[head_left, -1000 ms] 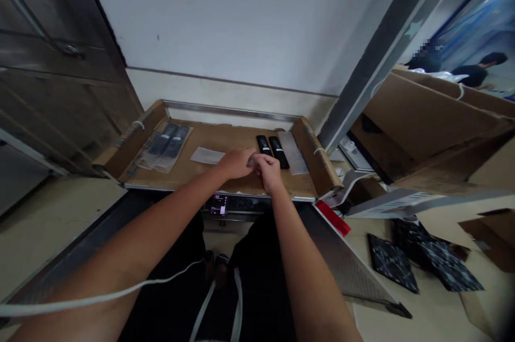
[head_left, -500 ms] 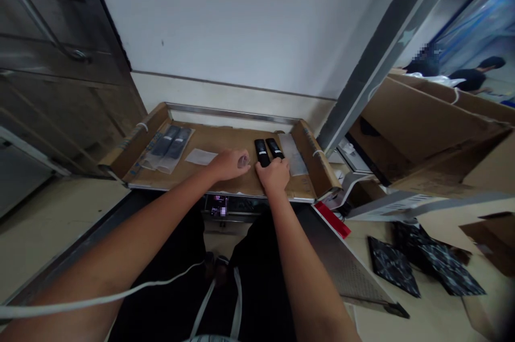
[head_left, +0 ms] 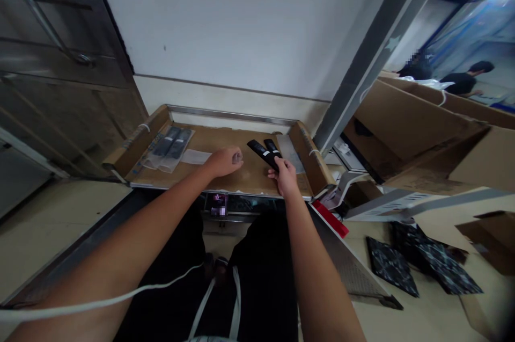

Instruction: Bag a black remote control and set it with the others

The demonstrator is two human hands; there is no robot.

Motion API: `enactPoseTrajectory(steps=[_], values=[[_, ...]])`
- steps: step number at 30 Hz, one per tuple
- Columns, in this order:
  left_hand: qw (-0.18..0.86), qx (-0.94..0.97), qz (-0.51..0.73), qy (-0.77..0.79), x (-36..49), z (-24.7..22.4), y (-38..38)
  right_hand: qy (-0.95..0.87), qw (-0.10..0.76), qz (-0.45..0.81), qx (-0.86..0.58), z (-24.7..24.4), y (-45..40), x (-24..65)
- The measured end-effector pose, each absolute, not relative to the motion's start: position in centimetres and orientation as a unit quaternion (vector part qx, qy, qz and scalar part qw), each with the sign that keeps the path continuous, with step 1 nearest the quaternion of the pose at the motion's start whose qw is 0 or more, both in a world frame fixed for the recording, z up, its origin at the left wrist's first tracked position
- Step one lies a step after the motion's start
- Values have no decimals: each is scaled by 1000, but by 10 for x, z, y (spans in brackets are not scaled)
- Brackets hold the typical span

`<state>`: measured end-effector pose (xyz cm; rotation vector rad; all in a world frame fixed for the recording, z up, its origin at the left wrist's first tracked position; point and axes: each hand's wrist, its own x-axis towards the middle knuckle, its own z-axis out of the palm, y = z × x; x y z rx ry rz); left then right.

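Observation:
My right hand grips the near end of a slim black remote-control-shaped piece with a white label. That piece is tilted, its far end pointing up and left. A second black piece, also with a white label, lies partly behind it on the cardboard. To the left, the fingers of my left hand are curled closed; something pale and translucent shows in the curl, too small to name. Beside that hand lies a flat translucent sleeve. Two dark pieces in translucent sleeves rest at the tray's left end.
The cardboard-lined tray has raised sides and a metal rail behind. Another translucent sleeve lies by its right side. A large cardboard box stands at right. A white cord crosses my left arm. People sit in the far background.
My right hand has shifted right and now holds one black piece turned askew; before, it rested over the near ends of two side-by-side pieces. My left hand stays curled, slightly further left.

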<state>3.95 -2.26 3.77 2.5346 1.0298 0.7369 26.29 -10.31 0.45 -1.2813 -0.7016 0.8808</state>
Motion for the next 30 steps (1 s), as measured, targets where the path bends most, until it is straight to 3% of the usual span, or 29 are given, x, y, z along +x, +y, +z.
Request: enactPoseTrajectory(steps=[9, 30], values=[[105, 866, 251, 420, 46, 23, -4, -220, 702, 502, -455, 15, -109, 269], [91, 902, 208, 367, 63, 38, -14, -231, 683, 496, -484, 15, -107, 267]])
